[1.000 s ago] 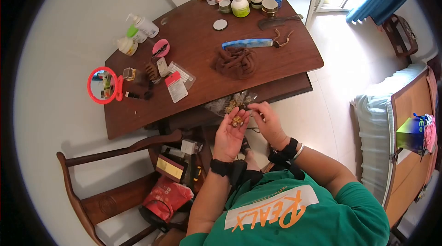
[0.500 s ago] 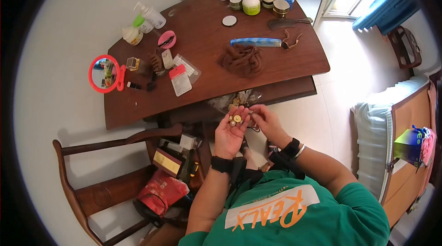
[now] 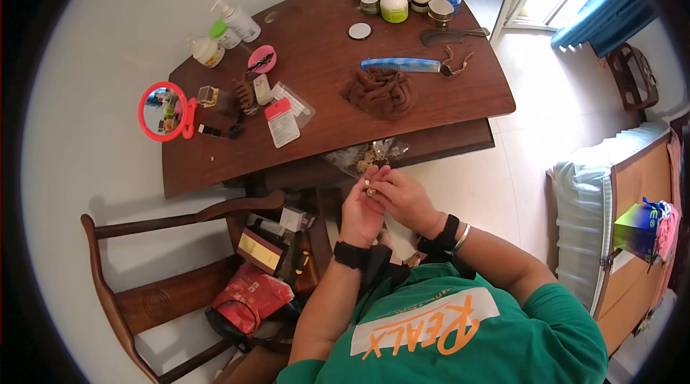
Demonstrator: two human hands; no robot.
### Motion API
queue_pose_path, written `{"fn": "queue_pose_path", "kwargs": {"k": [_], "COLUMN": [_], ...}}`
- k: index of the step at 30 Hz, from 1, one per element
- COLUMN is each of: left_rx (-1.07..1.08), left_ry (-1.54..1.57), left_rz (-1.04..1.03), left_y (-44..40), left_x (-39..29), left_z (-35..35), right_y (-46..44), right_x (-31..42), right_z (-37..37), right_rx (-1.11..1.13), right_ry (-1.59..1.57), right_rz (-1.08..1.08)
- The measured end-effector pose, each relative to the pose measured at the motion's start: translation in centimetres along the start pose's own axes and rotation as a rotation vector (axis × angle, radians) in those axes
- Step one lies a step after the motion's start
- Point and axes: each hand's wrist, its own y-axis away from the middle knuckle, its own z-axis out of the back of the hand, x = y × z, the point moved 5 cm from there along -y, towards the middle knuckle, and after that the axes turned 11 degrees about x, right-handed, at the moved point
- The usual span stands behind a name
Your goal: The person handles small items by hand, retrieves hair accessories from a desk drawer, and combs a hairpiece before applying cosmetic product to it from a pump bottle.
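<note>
My left hand (image 3: 361, 217) is cupped palm up in front of the open drawer. Small round gold-coloured pieces (image 3: 370, 189), button-like in shape, lie in its palm, partly covered by my other hand. From the right, my right hand (image 3: 408, 200) reaches over that palm, its thumb and fingers pressed together at the pieces. Whatever sits between those fingertips is too small to make out. Just beyond my fingertips, clear plastic bags (image 3: 348, 158) and gold-coloured trinkets (image 3: 367, 161) lie in the drawer (image 3: 453, 144).
On the dark wooden table (image 3: 316, 46) are a brown cloth bundle (image 3: 383, 93), a blue comb (image 3: 402, 65), a red-framed mirror (image 3: 163, 111), a pink bowl (image 3: 262, 59) and several bottles and jars. A wooden chair (image 3: 176, 285) holding a red bag (image 3: 253, 299) stands at left.
My right hand has moved left onto my left palm, covering most of the gold pieces that lay exposed there. The fingers of my left hand have curled in a little.
</note>
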Motion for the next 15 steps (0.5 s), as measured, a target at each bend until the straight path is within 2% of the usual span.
{"fn": "queue_pose_path", "kwargs": {"k": [5, 11, 15], "left_rx": [-0.034, -0.064, -0.094], "left_ry": [-0.018, -0.033, -0.033], "left_rz": [-0.008, -0.008, 0.001], "left_y": [-0.1, 0.1, 0.4], "left_x": [0.1, 0.4, 0.6], "left_z": [-0.2, 0.4, 0.3], "right_y": [0.2, 0.3, 0.6], "right_x": [-0.4, -1.2, -1.6], "right_z": [-0.8, -0.9, -1.2], "right_rx": [0.020, -0.029, -0.032], "right_ry": [0.049, -0.189, -0.186], "right_rz": [-0.019, -0.178, -0.209]}}
